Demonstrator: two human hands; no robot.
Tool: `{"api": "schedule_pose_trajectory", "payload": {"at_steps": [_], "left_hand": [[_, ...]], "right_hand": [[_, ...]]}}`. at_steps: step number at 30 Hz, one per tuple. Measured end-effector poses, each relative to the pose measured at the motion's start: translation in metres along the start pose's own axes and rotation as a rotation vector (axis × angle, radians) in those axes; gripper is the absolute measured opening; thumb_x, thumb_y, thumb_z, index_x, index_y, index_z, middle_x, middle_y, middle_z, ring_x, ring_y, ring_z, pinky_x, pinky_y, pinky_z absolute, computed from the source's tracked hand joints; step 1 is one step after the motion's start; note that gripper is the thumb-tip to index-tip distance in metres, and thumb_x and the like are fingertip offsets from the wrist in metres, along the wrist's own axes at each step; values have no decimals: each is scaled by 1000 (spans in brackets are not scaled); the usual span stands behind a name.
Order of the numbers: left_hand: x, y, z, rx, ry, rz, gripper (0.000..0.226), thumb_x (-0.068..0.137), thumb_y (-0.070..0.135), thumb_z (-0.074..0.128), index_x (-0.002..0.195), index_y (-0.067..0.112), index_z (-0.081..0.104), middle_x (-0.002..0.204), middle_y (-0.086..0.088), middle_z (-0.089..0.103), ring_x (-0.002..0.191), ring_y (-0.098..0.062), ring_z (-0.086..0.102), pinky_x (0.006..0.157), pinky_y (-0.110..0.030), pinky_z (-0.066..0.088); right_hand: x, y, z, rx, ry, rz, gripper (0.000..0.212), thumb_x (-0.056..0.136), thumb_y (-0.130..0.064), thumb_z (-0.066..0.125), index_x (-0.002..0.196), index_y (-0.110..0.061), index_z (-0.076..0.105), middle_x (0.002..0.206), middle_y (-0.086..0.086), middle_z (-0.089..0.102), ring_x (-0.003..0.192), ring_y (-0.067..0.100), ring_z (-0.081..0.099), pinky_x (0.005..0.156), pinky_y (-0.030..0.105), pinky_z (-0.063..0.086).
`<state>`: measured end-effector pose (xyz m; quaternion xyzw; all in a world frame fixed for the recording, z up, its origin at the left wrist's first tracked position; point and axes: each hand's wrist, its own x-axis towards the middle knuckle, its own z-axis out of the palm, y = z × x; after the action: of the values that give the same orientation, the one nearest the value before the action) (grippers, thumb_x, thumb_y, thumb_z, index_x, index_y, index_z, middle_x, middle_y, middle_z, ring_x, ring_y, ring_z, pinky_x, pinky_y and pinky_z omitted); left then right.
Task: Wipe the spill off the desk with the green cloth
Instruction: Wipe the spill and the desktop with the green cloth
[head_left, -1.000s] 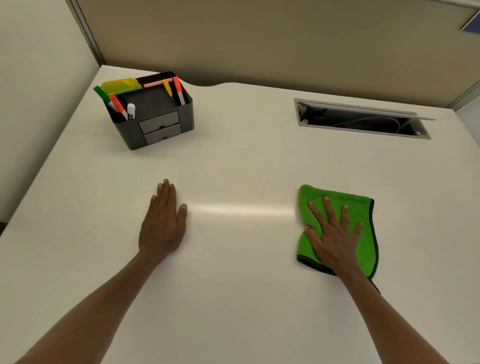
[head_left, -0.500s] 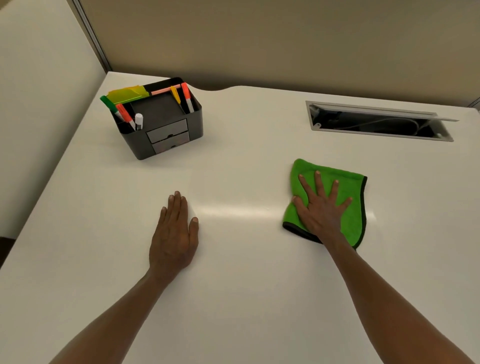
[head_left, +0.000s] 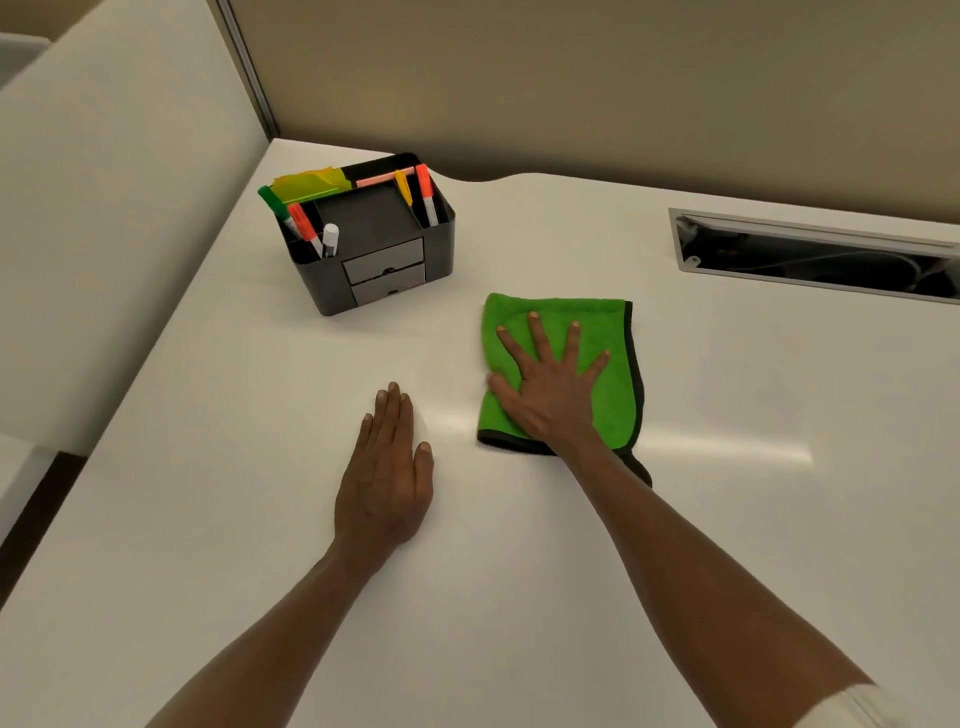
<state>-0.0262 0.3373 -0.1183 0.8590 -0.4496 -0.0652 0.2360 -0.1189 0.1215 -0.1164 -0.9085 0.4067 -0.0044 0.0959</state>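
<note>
Right hand (head_left: 550, 387) splayed flat on green cloth (head_left: 605, 415) (palm down), left hand (head_left: 384, 483) flat on desk (head_left: 519, 597), fingers together

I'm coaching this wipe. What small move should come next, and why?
Probably slide the cloth sideways, away from the organizer. The right hand lies flat on it, the organizer is close ahead, and no spill shows.

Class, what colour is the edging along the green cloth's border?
Black, seen in the head view along the green cloth's right and near edges.
</note>
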Motion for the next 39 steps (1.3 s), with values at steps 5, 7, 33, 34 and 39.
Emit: {"api": "schedule_pose_trajectory", "payload": {"at_steps": [5, 7, 33, 34, 39], "left_hand": [[-1, -1, -2, -95, 29, -9, 69, 97, 41, 24, 155, 6, 11, 165, -4, 6, 153, -12, 0, 125, -31, 8], [-2, -2, -2, -106, 48, -3, 73, 97, 48, 25, 156, 7, 9, 166, -4, 3, 153, -12, -1, 124, -30, 6], [72, -13, 3, -196, 47, -15, 69, 100, 43, 27, 156, 11, 5, 166, 0, -1, 151, -5, -8, 123, -26, -4], [79, -12, 4, -189, 36, -19, 69, 100, 44, 26, 156, 11, 6, 166, 1, 1, 151, -5, -7, 123, -25, -4], [100, -12, 9, -123, 31, -72, 70, 98, 48, 22, 156, 12, 10, 166, 0, 8, 151, -6, 0, 123, -25, 0]], "right_hand": [[1, -46, 8, -15, -10, -140, 68, 88, -77, 17, 152, -53, 12, 167, -6, 0, 149, 45, -11, 104, 80, -10], [-4, -64, 11, -29, -10, -195, 69, 88, -77, 16, 152, -52, 13, 167, -5, 1, 149, 46, -10, 104, 80, -9], [6, -41, 4, -13, 15, -308, 60, 91, -69, 18, 149, -55, 21, 166, -12, 6, 152, 37, -5, 110, 75, -4], [12, -38, 3, -11, 17, -294, 61, 90, -68, 18, 149, -55, 21, 166, -12, 7, 152, 37, -5, 110, 75, -3], [32, -25, -2, -4, 27, -282, 61, 90, -67, 22, 149, -54, 23, 166, -11, 9, 152, 37, -5, 110, 75, -3]]}}
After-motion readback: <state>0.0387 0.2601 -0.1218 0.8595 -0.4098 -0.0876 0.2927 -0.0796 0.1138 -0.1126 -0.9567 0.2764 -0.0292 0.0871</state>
